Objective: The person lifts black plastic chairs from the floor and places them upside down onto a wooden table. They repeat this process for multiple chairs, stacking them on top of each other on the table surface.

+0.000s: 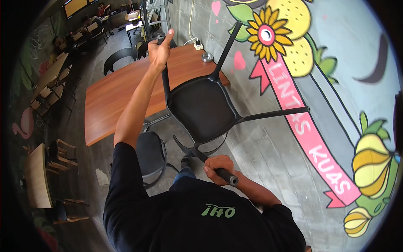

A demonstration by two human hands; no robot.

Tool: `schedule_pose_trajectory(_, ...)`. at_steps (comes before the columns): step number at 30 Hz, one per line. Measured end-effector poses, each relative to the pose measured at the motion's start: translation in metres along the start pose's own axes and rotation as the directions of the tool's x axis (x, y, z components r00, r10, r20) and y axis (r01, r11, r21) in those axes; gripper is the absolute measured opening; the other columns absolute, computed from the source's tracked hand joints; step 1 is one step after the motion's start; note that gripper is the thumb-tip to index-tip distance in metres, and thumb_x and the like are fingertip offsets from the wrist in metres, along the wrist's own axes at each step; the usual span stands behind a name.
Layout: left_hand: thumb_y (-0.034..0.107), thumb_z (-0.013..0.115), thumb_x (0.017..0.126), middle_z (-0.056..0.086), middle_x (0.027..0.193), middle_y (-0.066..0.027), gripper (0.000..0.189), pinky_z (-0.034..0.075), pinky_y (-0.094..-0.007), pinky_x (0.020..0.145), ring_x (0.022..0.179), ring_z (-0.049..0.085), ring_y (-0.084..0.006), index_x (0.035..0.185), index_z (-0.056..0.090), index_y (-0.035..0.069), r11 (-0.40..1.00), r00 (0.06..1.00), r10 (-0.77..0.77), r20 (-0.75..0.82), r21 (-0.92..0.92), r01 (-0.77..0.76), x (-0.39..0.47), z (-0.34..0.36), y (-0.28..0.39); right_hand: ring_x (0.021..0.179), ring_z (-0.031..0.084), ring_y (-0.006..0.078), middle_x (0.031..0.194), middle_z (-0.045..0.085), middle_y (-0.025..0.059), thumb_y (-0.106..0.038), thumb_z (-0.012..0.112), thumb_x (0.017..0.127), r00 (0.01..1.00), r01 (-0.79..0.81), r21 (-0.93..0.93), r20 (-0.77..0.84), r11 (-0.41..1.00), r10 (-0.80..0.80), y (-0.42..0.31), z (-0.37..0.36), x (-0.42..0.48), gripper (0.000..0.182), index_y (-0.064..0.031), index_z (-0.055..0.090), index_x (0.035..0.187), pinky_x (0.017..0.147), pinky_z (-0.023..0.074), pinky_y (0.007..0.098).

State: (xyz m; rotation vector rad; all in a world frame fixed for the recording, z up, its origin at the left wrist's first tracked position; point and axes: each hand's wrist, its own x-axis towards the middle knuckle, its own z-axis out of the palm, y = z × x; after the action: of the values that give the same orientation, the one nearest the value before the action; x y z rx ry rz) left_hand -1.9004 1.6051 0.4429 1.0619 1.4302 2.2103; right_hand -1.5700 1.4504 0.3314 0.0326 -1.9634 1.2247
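Observation:
A black chair (201,108) is held upside down in front of me, the underside of its seat facing up and its legs spreading toward the camera. My left hand (160,52) wraps around one leg near its tip, thumb pointing up. Close to my body, my right hand (219,168) grips another leg, whose hollow-looking end sticks out past the fist. The other two legs point toward the painted wall. Part of the curved backrest shows below the seat; the rest is hidden.
A brown wooden table (126,97) stands beyond the held chair, bearing a metal ashtray (207,57) and a power socket block (198,46). Another black chair (150,154) is near my legs. The painted wall (264,151) runs along the right. People sit far off, upper left.

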Motion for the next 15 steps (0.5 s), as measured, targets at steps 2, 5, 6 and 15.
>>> schedule_pose_trajectory(2, 0.043, 0.074, 0.076, 0.044, 0.047, 0.0009, 0.050, 0.030, -0.0252, 0.038, 0.040, 0.039, -0.0083, 0.049, 0.047, 0.009, 1.000, 1.000, 0.005, -0.002, 0.012, -0.005, 0.053, -0.002, -0.019, 0.039, 0.041, 0.0222, 0.048, 0.039, 0.0084, 0.011, 0.051, 0.073, 1.000, -0.005, -0.026, -0.008, 1.000, 0.005, 0.030, -0.002, 0.045, 0.028, -0.0022, 0.035, 0.055, 0.039, 0.0311, 0.0329)
schedule_pose_trajectory(5, 0.040, 0.073, 0.078, 0.037, 0.049, 0.0042, 0.045, 0.026, -0.0259, 0.039, 0.039, 0.032, -0.0077, 0.055, 0.044, 0.014, 1.000, 1.000, -0.018, 0.011, -0.001, 0.018, 0.118, -0.003, -0.052, 0.039, 0.042, 0.0227, 0.050, 0.040, 0.0086, 0.011, 0.052, 0.074, 0.999, -0.034, -0.064, -0.016, 0.997, 0.033, 0.072, -0.003, 0.103, 0.027, -0.0016, 0.036, 0.056, 0.039, 0.0307, 0.0327)
schedule_pose_trajectory(6, 0.042, 0.073, 0.076, 0.040, 0.047, 0.0029, 0.049, 0.027, -0.0257, 0.039, 0.039, 0.035, -0.0078, 0.051, 0.045, 0.011, 1.000, 1.000, -0.020, -0.007, -0.002, 0.020, 0.141, -0.005, -0.069, 0.039, 0.042, 0.0228, 0.050, 0.040, 0.0087, 0.010, 0.052, 0.074, 0.999, -0.035, -0.058, -0.031, 0.998, 0.033, 0.088, -0.002, 0.119, 0.026, -0.0014, 0.036, 0.056, 0.039, 0.0305, 0.0328)
schedule_pose_trajectory(15, 0.039, 0.069, 0.082, 0.039, 0.052, 0.0033, 0.039, 0.027, -0.0267, 0.039, 0.042, 0.035, -0.0097, 0.064, 0.046, 0.012, 0.984, 0.986, -0.168, 0.008, 0.059, 0.167, 0.253, -0.028, -0.151, 0.039, 0.037, 0.0218, 0.048, 0.034, 0.0074, 0.010, 0.057, 0.071, 0.986, -0.161, -0.034, -0.052, 0.986, 0.159, 0.183, -0.003, 0.222, 0.029, -0.0036, 0.035, 0.058, 0.039, 0.0287, 0.0337)
